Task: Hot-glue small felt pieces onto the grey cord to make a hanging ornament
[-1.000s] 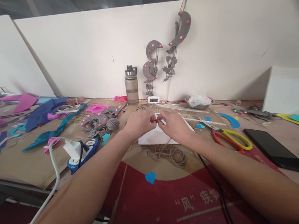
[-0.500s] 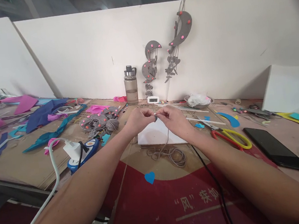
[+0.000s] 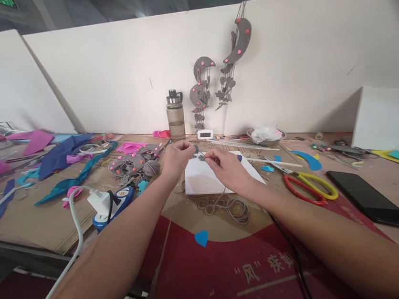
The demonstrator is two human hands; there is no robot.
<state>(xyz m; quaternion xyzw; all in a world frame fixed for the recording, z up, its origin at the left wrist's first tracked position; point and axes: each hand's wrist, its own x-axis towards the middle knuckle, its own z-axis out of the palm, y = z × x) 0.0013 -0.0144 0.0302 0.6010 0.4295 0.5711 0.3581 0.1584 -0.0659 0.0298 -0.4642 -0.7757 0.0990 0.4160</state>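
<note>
My left hand [image 3: 179, 154] pinches a small dark grey piece [image 3: 196, 149] between thumb and fingertips; its exact shape is too small to make out. Close beside it, the fingers of my right hand [image 3: 222, 164] are closed on a thin grey cord, and a short stretch of it spans the gap between the hands. Both hands hover over a white sheet or flat box [image 3: 203, 181], where another small grey piece [image 3: 201, 158] shows. From beneath my right hand the cord runs down to a loose grey coil [image 3: 238, 211] on the cardboard.
Scissors [image 3: 308, 187] and a black phone [image 3: 373, 200] lie at right. A blue heart [image 3: 201, 238] is in front. At left are a power strip [image 3: 114, 208], a grey yarn heap [image 3: 136, 164] and coloured felt scraps. A bottle [image 3: 175, 116] stands behind; grey moon hangings [image 3: 241, 41] are on the wall.
My hands have come slightly apart, the left moving up and left, the right a little down. More of the white sheet and the grey pieces now shows between them.
</note>
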